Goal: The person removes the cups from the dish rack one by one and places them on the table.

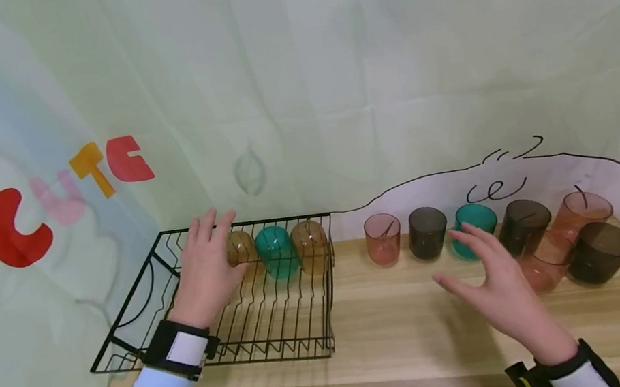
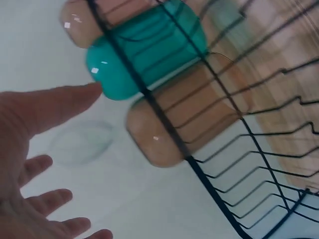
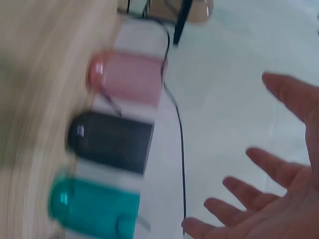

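Observation:
My left hand [image 1: 204, 271] is over the back left of a black wire rack [image 1: 268, 311], fingers spread and holding nothing. Just right of it, an amber cup [image 1: 240, 247], a teal cup [image 1: 276, 251] and another amber cup [image 1: 311, 246] stand upside down in the rack. In the left wrist view, the thumb overlaps the edge of the teal cup [image 2: 129, 64]. My right hand [image 1: 505, 297], its fingers apart and likewise holding nothing, hovers in front of an upright teal cup [image 1: 476, 230] on the wooden table. A dark grey cup [image 1: 428, 235] and a pink cup [image 1: 383, 241] stand left of that cup.
Right of the upright teal cup is a cluster of dark cups [image 1: 601, 253] and pink cups [image 1: 583, 207]. A pale curtain [image 1: 327, 80] hangs behind, with a white drawn cutout [image 1: 604, 169] along its base. Wood tabletop [image 1: 377, 361] extends in front.

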`<action>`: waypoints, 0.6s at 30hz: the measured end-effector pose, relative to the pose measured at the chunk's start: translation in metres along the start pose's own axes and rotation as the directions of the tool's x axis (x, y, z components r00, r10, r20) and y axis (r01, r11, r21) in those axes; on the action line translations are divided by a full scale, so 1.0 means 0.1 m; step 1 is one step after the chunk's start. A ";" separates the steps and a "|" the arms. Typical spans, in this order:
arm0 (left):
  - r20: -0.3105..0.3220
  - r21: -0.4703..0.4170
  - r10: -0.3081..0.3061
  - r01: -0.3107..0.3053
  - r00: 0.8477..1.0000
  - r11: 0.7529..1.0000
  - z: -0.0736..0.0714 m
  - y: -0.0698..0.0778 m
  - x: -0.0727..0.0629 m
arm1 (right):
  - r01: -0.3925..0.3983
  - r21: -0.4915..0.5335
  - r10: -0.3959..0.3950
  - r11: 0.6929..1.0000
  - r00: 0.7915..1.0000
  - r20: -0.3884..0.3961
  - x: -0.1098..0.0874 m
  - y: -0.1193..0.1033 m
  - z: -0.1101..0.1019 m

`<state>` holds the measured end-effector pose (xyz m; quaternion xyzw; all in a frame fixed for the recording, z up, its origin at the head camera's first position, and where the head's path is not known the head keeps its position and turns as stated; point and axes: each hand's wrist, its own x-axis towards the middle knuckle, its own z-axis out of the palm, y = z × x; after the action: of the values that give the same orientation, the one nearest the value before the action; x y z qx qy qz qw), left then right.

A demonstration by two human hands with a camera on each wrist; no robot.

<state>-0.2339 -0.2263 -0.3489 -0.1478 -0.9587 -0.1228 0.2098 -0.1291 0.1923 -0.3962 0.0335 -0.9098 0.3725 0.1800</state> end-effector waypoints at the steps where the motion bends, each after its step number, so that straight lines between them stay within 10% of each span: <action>1: 0.024 0.024 0.005 -0.005 1.000 1.000 0.03 -0.04 0.02 | 0.009 0.006 -0.010 1.000 0.999 0.042 0.01 -0.03 0.06; 9: 0.163 0.139 0.034 -0.057 0.986 0.989 0.20 -0.21 0.14 | 0.040 0.050 -0.050 0.998 0.975 0.218 0.03 -0.23 0.40; 18: 0.283 0.126 -0.065 0.031 0.957 0.992 0.36 -0.33 0.19 | 0.065 0.036 -0.073 0.997 0.962 0.264 0.00 -0.25 0.51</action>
<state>-0.2749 -0.2412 -0.3782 -0.1278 -0.9879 -0.0471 0.0743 -0.1395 0.1395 -0.4132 0.1171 -0.9188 0.3704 0.0693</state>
